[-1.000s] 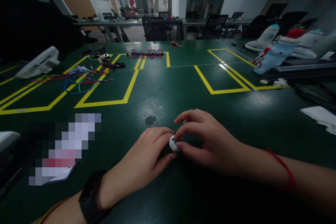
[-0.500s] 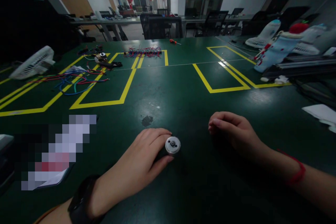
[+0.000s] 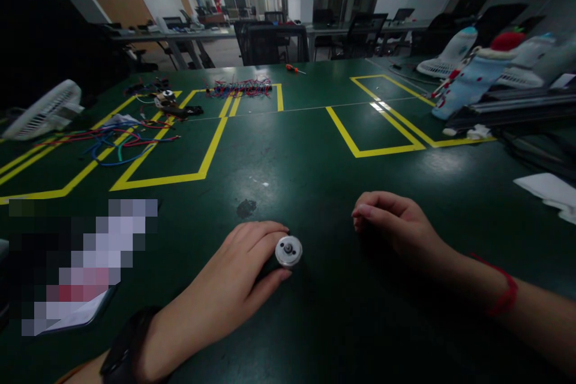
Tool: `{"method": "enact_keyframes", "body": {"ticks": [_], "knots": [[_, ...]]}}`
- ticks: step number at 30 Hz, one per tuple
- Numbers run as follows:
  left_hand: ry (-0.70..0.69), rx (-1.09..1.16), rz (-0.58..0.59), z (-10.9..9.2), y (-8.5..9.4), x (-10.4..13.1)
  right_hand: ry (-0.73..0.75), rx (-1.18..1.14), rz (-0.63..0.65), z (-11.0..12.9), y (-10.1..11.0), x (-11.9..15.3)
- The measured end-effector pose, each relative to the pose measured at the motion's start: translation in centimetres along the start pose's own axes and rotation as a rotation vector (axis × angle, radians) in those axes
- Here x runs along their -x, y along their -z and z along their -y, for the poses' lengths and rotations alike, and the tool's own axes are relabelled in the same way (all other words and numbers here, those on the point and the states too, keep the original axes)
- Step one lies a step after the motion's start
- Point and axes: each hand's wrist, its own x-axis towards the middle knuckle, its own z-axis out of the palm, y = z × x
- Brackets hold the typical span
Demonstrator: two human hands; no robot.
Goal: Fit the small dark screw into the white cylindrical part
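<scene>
A small round metal motor point(image 3: 288, 251) stands upright on the dark green table point(image 3: 288, 150), its silver end with a central shaft and two small holes facing up. My left hand point(image 3: 245, 267) is wrapped around it from the left, thumb on the near side and fingers on the far side. The motor's lower body is mostly hidden by the hand and shadow. To the right, apart from the motor, my right hand point(image 3: 391, 222) rests on its side with fingers curled and pressed together. Whether anything lies inside those fingers is hidden.
Loose coloured wires point(image 3: 121, 144) and a white fan point(image 3: 47, 109) are at the left. A wire bundle point(image 3: 240, 89) and an orange screwdriver point(image 3: 293, 68) lie farther back. At the right are a blue plush figure point(image 3: 468, 81), dark metal profiles point(image 3: 517, 109) and white paper point(image 3: 546, 189). A pixelated phone-like object point(image 3: 96, 306) lies left.
The whole view has shifted slightly, so the table, hands and motor sit a little farther left. Both hands keep the same pose, the left still around the motor.
</scene>
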Motion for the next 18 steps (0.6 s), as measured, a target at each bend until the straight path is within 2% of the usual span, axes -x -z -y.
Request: {"method": "enact_keyframes", "body": {"ticks": [6, 10, 13, 18], "knots": [[0.0, 0.003, -0.011, -0.1, 0.0, 0.0, -0.002, 0.108, -0.01, 0.2, -0.2, -0.1], [0.001, 0.004, -0.014, -0.4, 0.1, 0.1, 0.038, 0.503, 0.067, 1.1, -1.2, -0.7], [0.002, 0.008, -0.018, -0.5, 0.1, 0.0, 0.17, 0.723, 0.185, 1.9, -2.6, -0.9], [0.004, 0.032, -0.014, -0.7, 0.2, -0.2, 0.447, 0.69, 0.267, 3.0, -5.4, -0.7]]}}
